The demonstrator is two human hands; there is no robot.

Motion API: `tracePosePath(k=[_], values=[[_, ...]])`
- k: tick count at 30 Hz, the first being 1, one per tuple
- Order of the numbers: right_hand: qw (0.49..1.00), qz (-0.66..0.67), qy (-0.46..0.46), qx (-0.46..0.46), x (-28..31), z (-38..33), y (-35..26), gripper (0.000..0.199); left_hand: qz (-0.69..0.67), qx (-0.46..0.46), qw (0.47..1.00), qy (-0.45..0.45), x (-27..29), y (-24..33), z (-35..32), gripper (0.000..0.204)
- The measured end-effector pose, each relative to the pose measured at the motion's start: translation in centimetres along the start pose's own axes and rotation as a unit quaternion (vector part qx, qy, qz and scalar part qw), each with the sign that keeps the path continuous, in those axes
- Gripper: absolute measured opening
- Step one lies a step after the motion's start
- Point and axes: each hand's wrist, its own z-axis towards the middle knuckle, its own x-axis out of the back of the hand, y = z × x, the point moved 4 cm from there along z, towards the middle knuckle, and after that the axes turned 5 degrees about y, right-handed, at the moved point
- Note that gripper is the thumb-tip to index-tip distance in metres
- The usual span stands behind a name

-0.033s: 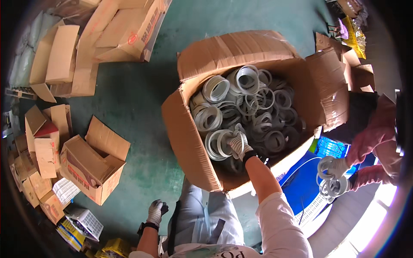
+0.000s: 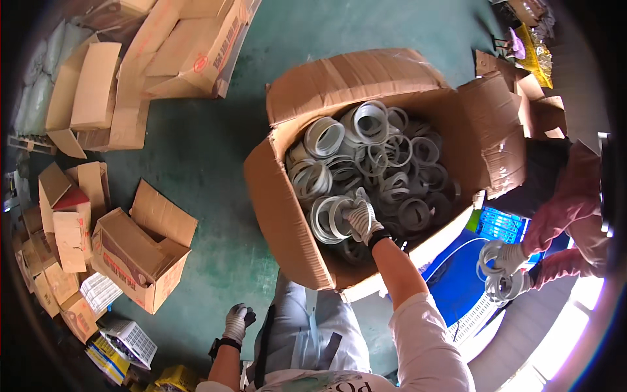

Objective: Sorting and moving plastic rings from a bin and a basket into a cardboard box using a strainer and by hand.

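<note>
A large open cardboard box (image 2: 287,222) in front of me holds many white and clear plastic rings (image 2: 371,124), some stacked together, others loose. My right hand (image 2: 363,221), in a white striped glove, reaches into its near side. Its fingers are closed at the edge of a stack of white rings (image 2: 326,220); the fingertips are partly hidden. Beside my left thigh hangs my left hand (image 2: 238,323), gloved with dark fingertips. Those fingers are curled in, and nothing shows in them.
At the right, another person's gloved hands (image 2: 508,258) hold several rings above a blue surface (image 2: 454,277). An open carton (image 2: 140,255) stands on the green floor at left, near more cartons (image 2: 68,228) and a white crate (image 2: 134,340). Large cardboard boxes (image 2: 189,62) lie far left.
</note>
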Motion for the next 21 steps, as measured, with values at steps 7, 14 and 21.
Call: tracePosePath(k=[7, 14, 21], values=[[0.994, 0.078, -0.037, 0.061, 5.8, -9.9, -8.9, 0.049, 0.01, -0.056, 0.998, -0.038, -2.6, -1.1, -3.3, 0.033], [0.942, 0.252, -0.061, 0.212, 15.1, -23.3, -12.2, 0.017, 0.067, -0.074, 0.992, -0.078, -5.8, -3.2, -4.9, 0.03], [0.892, 0.39, -0.013, 0.23, 29.5, -40.2, -8.6, 0.035, 0.115, -0.103, 0.978, -0.137, -9.0, -4.1, -6.8, 0.023]])
